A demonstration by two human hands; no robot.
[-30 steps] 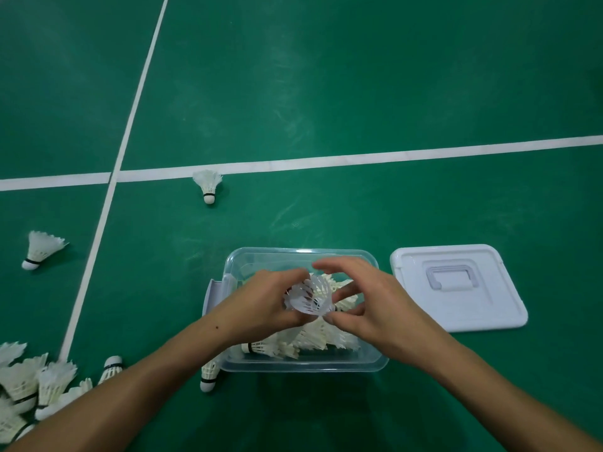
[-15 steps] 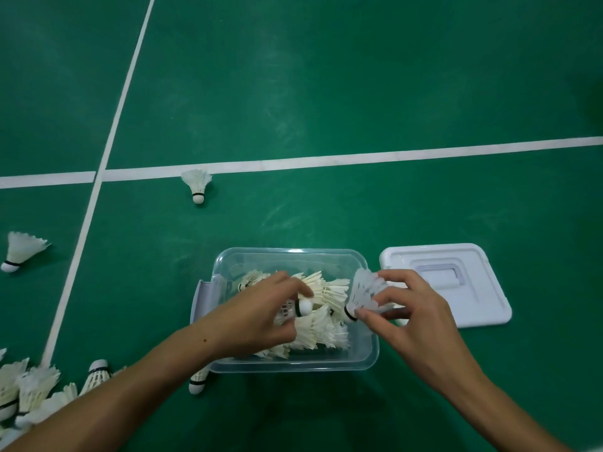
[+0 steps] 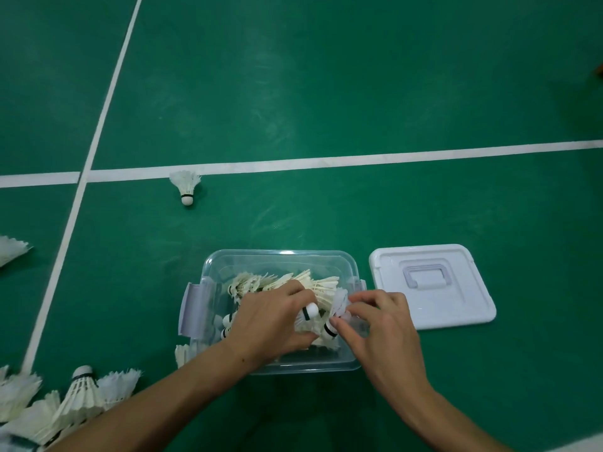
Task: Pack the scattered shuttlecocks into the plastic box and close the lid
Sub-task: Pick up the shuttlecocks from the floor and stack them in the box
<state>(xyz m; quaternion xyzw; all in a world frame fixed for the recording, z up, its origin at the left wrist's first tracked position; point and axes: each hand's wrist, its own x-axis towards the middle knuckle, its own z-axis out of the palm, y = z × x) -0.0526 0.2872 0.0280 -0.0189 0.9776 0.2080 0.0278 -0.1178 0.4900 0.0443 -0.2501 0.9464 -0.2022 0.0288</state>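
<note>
Your box [image 3: 208, 272] sits open on the green court [image 3: 326, 76], partly filled with shuttlecocks [image 3: 313, 282], and its white lid [image 3: 456, 308] lies flat just beside it on the right. A heap of loose shuttles [image 3: 65, 406] waits at lower left, one [image 3: 186, 185] stands alone by the white line [image 3: 359, 159], and another [image 3: 11, 251] shows at the left edge.

Your left hand [image 3: 270, 324] is down inside the box, fingers curled round a shuttle [image 3: 310, 311] whose cork pokes out between finger and thumb. Your right hand [image 3: 381, 324] is over the box's right side, fingertips and thumb pinching a second shuttle [image 3: 336, 311] by its skirt, cork pointing down toward you.

Half a second ago your right hand held that shuttle out over the right rim, near the lid; it has now come in beside the left hand, and the two shuttles nearly touch. Your left hand has pushed a little deeper into the pile.
</note>
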